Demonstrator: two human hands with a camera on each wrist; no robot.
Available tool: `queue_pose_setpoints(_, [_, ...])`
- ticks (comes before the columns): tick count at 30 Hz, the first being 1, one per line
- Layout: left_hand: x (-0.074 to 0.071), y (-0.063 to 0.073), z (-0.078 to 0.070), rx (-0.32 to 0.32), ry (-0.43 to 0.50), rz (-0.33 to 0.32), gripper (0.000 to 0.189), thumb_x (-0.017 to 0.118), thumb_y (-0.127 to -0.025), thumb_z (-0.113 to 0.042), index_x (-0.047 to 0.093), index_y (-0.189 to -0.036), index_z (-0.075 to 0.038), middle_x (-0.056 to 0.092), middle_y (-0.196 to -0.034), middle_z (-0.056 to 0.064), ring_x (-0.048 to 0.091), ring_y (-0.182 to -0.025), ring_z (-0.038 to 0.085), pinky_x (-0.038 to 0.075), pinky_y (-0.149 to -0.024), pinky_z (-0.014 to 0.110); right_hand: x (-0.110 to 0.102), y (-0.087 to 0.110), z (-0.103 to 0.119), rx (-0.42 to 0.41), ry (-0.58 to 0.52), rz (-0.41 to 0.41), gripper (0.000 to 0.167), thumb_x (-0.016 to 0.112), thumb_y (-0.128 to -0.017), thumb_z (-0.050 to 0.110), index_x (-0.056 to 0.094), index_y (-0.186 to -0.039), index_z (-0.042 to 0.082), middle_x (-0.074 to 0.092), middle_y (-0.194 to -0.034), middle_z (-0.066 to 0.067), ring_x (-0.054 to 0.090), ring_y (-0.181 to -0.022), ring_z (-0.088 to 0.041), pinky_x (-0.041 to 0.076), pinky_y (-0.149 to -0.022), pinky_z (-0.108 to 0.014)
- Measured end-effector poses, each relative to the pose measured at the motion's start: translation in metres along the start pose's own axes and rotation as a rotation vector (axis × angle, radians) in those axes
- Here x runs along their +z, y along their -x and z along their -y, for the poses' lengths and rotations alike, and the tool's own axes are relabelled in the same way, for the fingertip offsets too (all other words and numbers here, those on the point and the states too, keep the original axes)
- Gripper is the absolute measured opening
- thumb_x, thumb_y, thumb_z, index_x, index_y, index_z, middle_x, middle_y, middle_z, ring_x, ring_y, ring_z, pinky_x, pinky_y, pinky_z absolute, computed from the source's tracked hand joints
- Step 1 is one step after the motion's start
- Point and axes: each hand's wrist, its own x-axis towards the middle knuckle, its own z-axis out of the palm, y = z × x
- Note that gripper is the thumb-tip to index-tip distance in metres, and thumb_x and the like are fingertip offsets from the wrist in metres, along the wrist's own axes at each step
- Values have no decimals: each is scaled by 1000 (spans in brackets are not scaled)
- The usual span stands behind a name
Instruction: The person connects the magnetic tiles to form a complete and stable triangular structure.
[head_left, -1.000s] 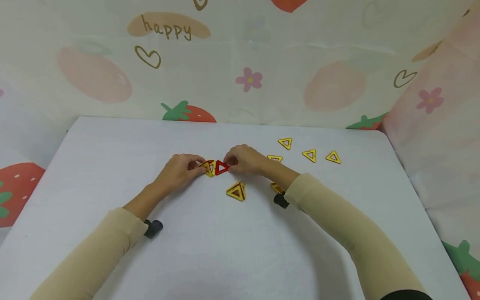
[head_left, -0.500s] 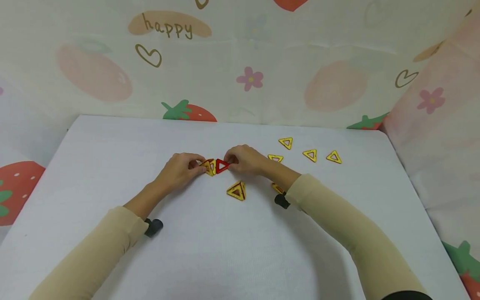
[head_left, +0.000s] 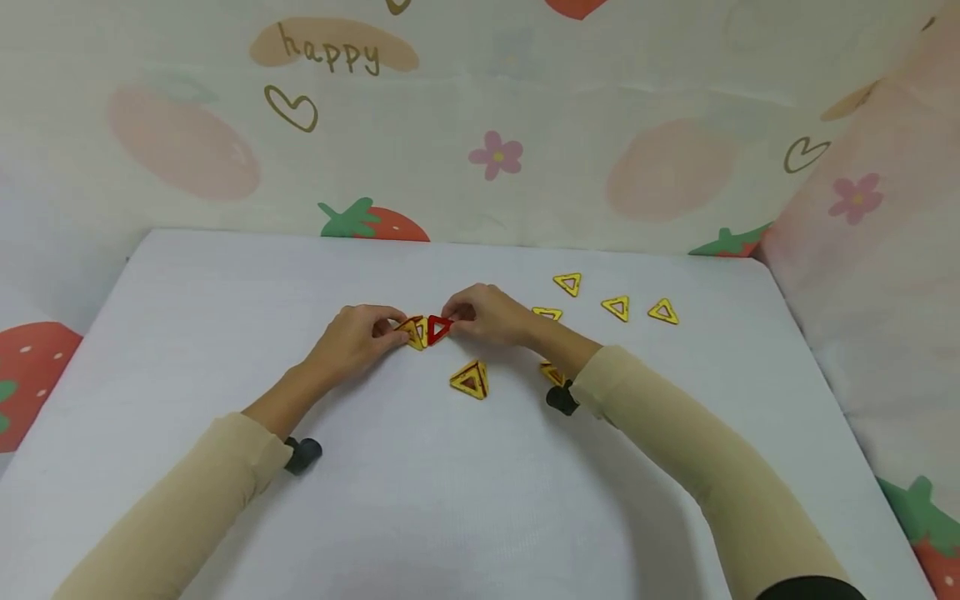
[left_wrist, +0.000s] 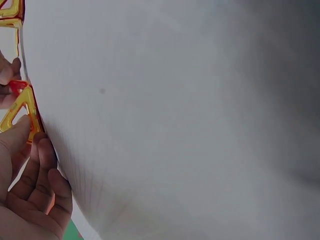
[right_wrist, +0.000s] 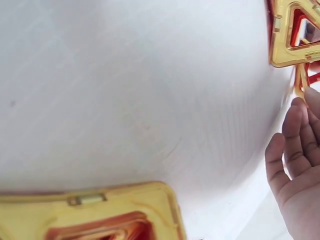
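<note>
My left hand (head_left: 356, 340) pinches a yellow triangular magnetic tile (left_wrist: 35, 107) between thumb and fingers, part of a small joined group of tiles. Against that group's right side sits a red triangular magnetic tile (head_left: 431, 331). The right hand (head_left: 489, 317) holds the red tile's right corner with thumb and fingertips. In the right wrist view, the right hand (right_wrist: 300, 160) shows at the right edge, its other fingers loosely bent. Nearer the person stands a yellow and red tile pyramid (head_left: 480, 380), apart from both hands.
Loose yellow triangle tiles (head_left: 577, 284) lie at the back right, including a yellow tile (head_left: 625, 307) and another yellow tile (head_left: 663, 315). One yellow tile (head_left: 553, 312) is partly behind the right forearm, as is another piece (head_left: 551, 372). A patterned cloth (head_left: 562, 108) hangs behind the white table (head_left: 375, 500).
The red tile looks slightly more tilted than before, and the right hand has shifted a touch left. My left hand keeps its grip in nearly the same place; the head view drifts slightly.
</note>
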Motion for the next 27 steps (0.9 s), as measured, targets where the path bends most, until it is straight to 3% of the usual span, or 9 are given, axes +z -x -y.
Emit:
queue_pose_setpoints(14, [-2,1,0,16,0,5,29,75,-90,-17,71,-115,-3,72,-87,5,63,-79,19,49,-76,36,1,-4,7,-11,-179,-16,26,68,-95,9,70,-119,0,71,-112,-8,65,-99,-16,52,-87,-26])
queue_pose_setpoints(27, [-4,2,0,20,6,4,27,74,-91,-18,72,-114,-3,72,-84,4,64,-77,17,50,-75,36,2,-10,15,-17,-146,28,32,67,-94,11,68,-124,-1,72,-112,-8,67,-100,-16,52,-85,-25])
